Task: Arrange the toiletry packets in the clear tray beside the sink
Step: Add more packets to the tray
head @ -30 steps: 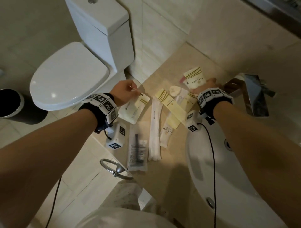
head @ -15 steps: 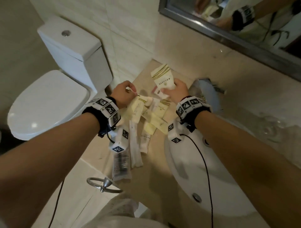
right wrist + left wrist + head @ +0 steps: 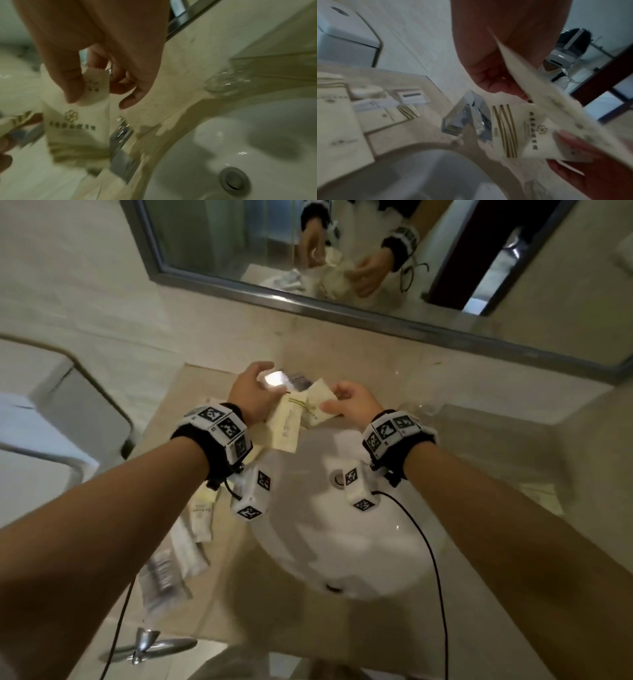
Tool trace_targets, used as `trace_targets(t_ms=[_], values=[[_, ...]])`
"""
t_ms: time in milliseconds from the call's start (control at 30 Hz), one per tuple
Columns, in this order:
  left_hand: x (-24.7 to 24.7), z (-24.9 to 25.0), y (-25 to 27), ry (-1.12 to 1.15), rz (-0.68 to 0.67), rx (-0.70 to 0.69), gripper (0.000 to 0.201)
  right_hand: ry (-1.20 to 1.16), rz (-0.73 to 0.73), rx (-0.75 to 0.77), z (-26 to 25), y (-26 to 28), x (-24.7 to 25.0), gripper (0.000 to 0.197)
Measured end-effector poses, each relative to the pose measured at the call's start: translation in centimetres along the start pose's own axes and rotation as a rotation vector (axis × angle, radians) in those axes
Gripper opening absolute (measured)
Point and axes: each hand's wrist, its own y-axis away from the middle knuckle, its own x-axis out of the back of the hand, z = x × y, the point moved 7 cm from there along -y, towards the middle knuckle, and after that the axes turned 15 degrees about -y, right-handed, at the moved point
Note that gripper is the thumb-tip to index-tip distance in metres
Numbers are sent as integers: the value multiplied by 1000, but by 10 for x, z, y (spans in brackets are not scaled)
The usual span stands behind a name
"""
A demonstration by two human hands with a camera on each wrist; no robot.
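Note:
My left hand (image 3: 253,392) grips a long cream packet with gold stripes (image 3: 284,422) above the back rim of the sink. My right hand (image 3: 346,402) pinches a second cream packet (image 3: 320,402) between thumb and fingers, and the two packets overlap. The right wrist view shows this packet (image 3: 77,121) under my thumb. In the left wrist view the left hand's packet (image 3: 565,101) is edge-on in front of the other one (image 3: 513,132). More packets (image 3: 202,515) lie on the counter left of the basin. A faint clear tray (image 3: 496,419) sits right of the sink.
The chrome tap (image 3: 277,380) stands just beneath my hands. The white basin (image 3: 342,542) fills the middle of the counter. A clear glass (image 3: 226,83) stands near the tray. A mirror (image 3: 342,251) hangs on the wall ahead, and the toilet tank (image 3: 68,412) is at the left.
Both hands have lifted their packets off the left counter and carried them right, over the tap. My head has turned right toward the mirror.

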Motion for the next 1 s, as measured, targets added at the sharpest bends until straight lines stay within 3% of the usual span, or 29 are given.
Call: trace_targets(t_ms=[33, 133, 267, 500, 700, 800, 833, 1000], values=[[-11, 10, 2, -8, -23, -27, 37, -23, 10, -28, 4, 7, 15, 15], [-54, 43, 9, -76, -137, -117, 20, -77, 65, -63, 14, 30, 63, 34], [-122, 83, 28, -132, -336, -175, 23, -189, 171, -52, 26, 64, 127, 34], [-227, 124, 65, -322, -557, -297, 20, -218, 380, -75, 65, 112, 226, 25], [-285, 133, 72, -379, -509, -298, 12, -6, 555, -214, 106, 150, 305, 31], [-305, 129, 68, -359, -497, -277, 11, -54, 721, -401, 141, 171, 346, 27], [-309, 126, 66, -337, -497, -267, 14, -85, 745, -456, 151, 177, 354, 33], [-319, 115, 62, -282, -451, -208, 6, -172, 727, -521, 182, 180, 365, 35]])
